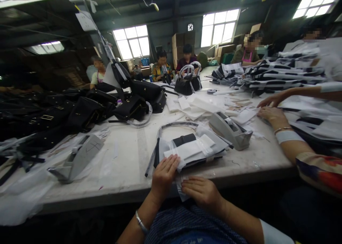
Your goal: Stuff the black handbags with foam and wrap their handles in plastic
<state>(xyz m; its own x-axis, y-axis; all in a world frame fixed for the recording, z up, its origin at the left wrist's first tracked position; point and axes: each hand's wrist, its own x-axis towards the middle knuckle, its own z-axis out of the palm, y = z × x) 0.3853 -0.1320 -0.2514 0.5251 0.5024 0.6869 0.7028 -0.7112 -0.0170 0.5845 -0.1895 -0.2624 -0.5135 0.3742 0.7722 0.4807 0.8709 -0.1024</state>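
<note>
A black handbag [184, 140], partly covered in white wrapping sheets [191, 148], lies flat before me near the table's front edge. Its handle [176, 124], wrapped in clear film, arches toward the back. My left hand [165, 174] rests on the bag's near left corner, fingers straight and pressing on the white sheet; its thumb is hidden. Just right of it, my right hand [203, 192] has its fingers closed over a thin translucent white wrapping sheet [182, 190] that hangs past the table edge. Behind the bag stands a grey tape dispenser [231, 131].
Another tape dispenser [80, 158] stands at left, near piled black bags [64, 115]. A co-worker's hands [274, 110] reach in from the right beside stacked wrapped pieces [288, 73]. Loose white sheets [197, 107] are scattered mid-table [125, 148]. Other people sit farther back.
</note>
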